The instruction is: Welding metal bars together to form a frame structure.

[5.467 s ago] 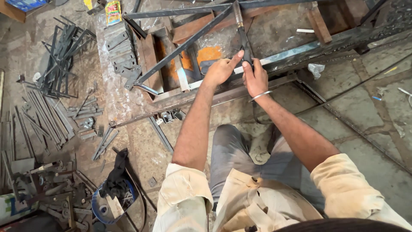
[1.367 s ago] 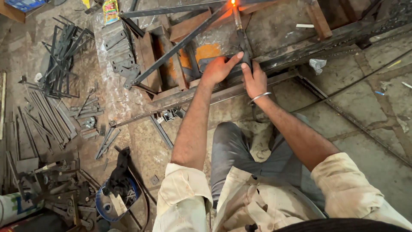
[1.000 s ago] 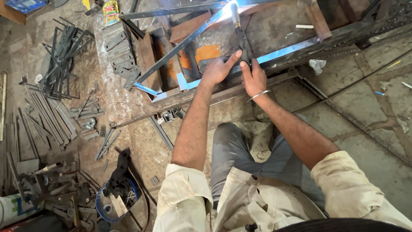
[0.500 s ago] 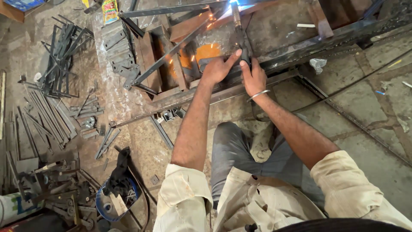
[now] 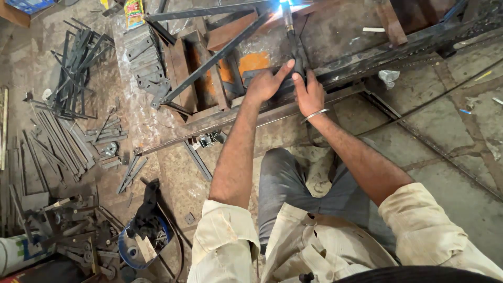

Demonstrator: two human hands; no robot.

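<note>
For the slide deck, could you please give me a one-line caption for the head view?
Both hands, left hand and right hand, steady a welding holder sparking against a steel frame.

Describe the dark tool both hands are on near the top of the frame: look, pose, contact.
The welding holder is a dark, slim, metal-looking tool pointing away from the person. Its far tip meets the metal frame at a bright blue-white arc. The left hand and the right hand both touch its near end, fingertips on the handle.
</note>
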